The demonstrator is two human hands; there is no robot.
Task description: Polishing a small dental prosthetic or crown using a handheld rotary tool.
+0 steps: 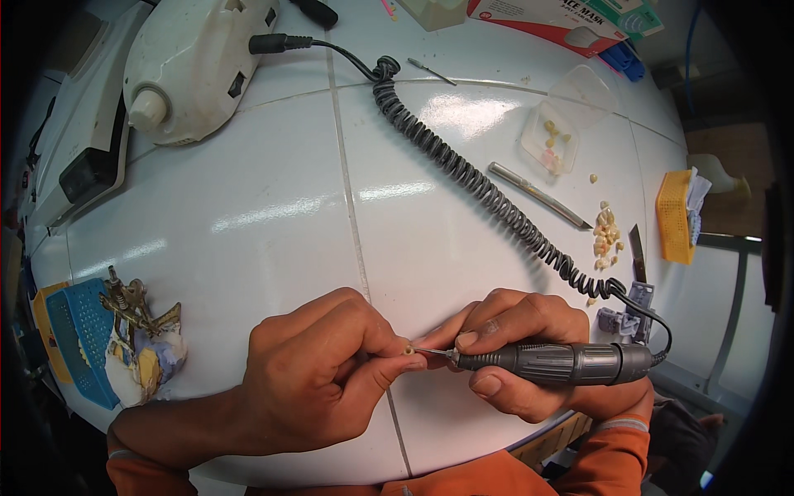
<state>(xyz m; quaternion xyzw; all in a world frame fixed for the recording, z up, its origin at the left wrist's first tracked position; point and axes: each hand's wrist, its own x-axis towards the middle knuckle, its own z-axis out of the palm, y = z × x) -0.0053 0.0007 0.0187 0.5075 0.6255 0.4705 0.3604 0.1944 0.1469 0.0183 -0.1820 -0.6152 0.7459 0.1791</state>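
Note:
My left hand [322,372] is closed, pinching a small pale tooth-like piece [408,350] between thumb and index finger. My right hand [521,331] grips a dark grey rotary handpiece [562,362], lying sideways with its thin metal bur at that piece; whether they touch I cannot tell. The handpiece's coiled cord [488,195] runs up to a white control unit [203,62] at the upper left. Beyond my right hand lie a pile of tooth-like pieces [606,236], a knife [637,252], a metal scalpel handle [538,194] and an open clear plastic box [550,140].
At the left stand a metal articulator with a cast [132,322], a blue basket [78,347] and a white device [83,132]. A yellow basket [670,215] is at the right, a mask box [546,21] at the back, all on the white tiled top [273,248].

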